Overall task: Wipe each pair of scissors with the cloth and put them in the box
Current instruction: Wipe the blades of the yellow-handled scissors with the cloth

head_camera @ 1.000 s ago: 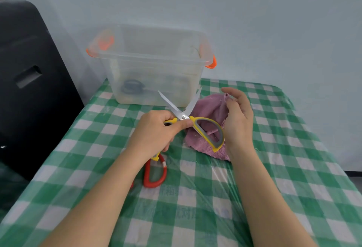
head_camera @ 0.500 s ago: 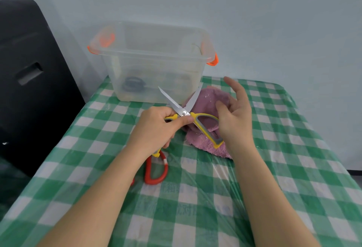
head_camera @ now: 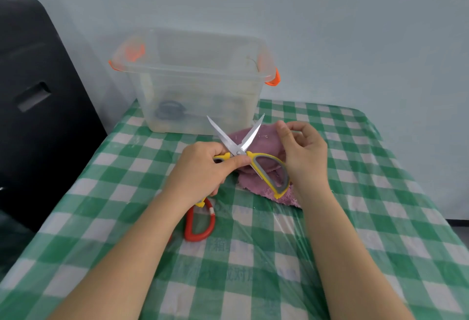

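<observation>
While the left hand (head_camera: 200, 172) grips one yellow handle of the yellow scissors (head_camera: 250, 153), thumb pressed near the pivot, the blades stand spread in an X, tips pointing up twd the box (head_camera: 193, 78). Other handle loop, yellow w/ grey lining, hangs free to the right, just in front of the right hand (head_camera: 303, 153). Right hand is raised over the cloth (head_camera: 256, 167), fingers loosely curled, thumb and forefinger tips close together; can't tell if they pinch a bit of cloth or nothing. Cloth is pink/purple, crumpled, lying on the table (head_camera: 355, 218) under and behind the scissors, near edge frayed. Red scissors (head_camera: 200, 223) lie flat on the table beneath the left wrist, only one red handle loop plus a sliver of a second showing, rest hidden by the forearm. Box is clear plastic w/ orange latches at both ends, no lid on, sitting at the far left of the table against the wall, just behind the blade tips. Inside it, thru the cloudy wall, a dark round shape low on the left, prob. handles but too blurred to tell. Table has a green-white check cover under clear plastic film. Black chair (head_camera: 38, 103) stands to the left of the table.
</observation>
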